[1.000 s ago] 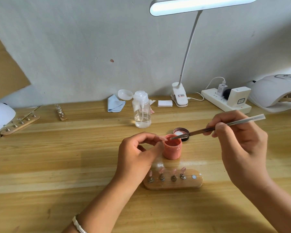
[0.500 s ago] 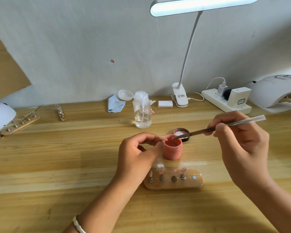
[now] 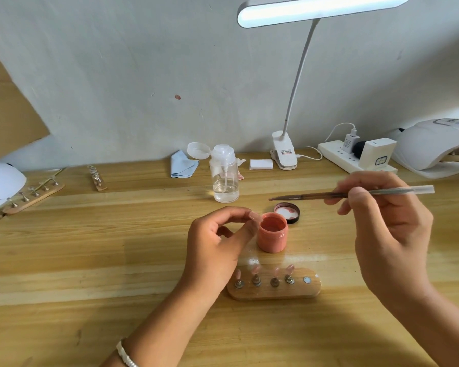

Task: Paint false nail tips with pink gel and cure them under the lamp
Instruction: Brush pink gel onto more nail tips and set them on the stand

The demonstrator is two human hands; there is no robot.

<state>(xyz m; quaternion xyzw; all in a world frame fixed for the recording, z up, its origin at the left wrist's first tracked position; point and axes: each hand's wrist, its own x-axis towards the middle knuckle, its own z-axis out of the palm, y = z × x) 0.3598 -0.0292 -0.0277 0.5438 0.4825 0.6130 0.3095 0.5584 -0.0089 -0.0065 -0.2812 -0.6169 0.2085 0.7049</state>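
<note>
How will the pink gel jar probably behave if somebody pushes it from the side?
The pink gel jar looks short and wide, so it would probably slide rather than tip. Its lid lies off beside it, so a hard knock might spill gel. It seems small next to the left hand, so likely light.

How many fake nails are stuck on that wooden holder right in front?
4, along the wooden holder from the left: first nail, second nail, third nail, fourth nail. The fifth spot, at its right end, is bare. The left hand seems to pinch another nail.
</note>
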